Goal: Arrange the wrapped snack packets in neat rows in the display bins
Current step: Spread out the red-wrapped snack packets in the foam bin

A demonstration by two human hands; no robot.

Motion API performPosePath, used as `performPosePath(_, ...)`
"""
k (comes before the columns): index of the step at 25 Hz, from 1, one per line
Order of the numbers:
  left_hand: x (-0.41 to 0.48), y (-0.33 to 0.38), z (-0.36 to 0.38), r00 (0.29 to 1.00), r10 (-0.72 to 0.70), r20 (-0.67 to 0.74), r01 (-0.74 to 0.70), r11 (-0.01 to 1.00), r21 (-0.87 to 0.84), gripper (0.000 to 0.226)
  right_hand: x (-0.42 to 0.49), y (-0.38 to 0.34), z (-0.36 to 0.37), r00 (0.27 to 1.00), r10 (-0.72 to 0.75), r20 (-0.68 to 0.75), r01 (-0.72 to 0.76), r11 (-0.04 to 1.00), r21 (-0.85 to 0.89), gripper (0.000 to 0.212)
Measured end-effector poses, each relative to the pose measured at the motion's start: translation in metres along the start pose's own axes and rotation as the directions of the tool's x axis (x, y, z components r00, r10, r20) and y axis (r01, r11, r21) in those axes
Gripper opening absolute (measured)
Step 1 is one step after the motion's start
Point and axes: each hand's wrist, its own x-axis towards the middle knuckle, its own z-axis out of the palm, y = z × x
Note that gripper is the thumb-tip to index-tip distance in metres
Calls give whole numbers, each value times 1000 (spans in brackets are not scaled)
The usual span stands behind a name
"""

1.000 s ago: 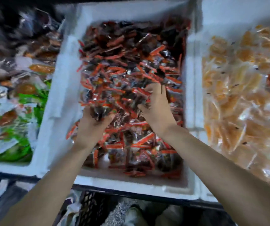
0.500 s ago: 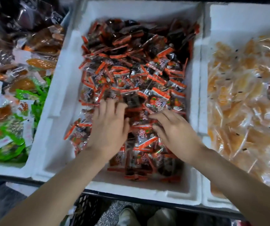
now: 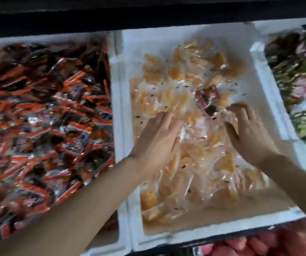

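Packets in crinkly clear plastic, blocky white foam bin

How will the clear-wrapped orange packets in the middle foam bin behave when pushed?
The clear-wrapped orange packets look glossy, so they probably slide over one another. They lie loosely heaped at mixed angles, so a push likely shifts several together. The thin crinkled film suggests light, floppy-edged packets.
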Motion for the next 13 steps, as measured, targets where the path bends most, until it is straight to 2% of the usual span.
performPosePath(2,39,16,11,1000,15,11,-14,998,-65,36,22,16,1,996,39,75,-44,997,63,40)
performPosePath(5,93,31,26,997,-61,47,66,991,-113,43,43,26,13,971,-49,236,24,994,106,58)
performPosePath(7,121,33,35,991,-113,68,118,990,-77,47,49,29,22,950,-62,305,49,997,52,68)
performPosePath(9,143,30,46,986,-130,103,132,991,-8,47,55,35,26,945,-12,327,19,1000,-18,73)
performPosePath(11,157,28,52,978,-153,140,147,988,52,49,60,39,29,949,30,313,-12,998,-58,66)
performPosePath(13,167,27,55,963,-226,149,223,974,35,54,64,41,32,958,37,283,-17,997,-72,53)
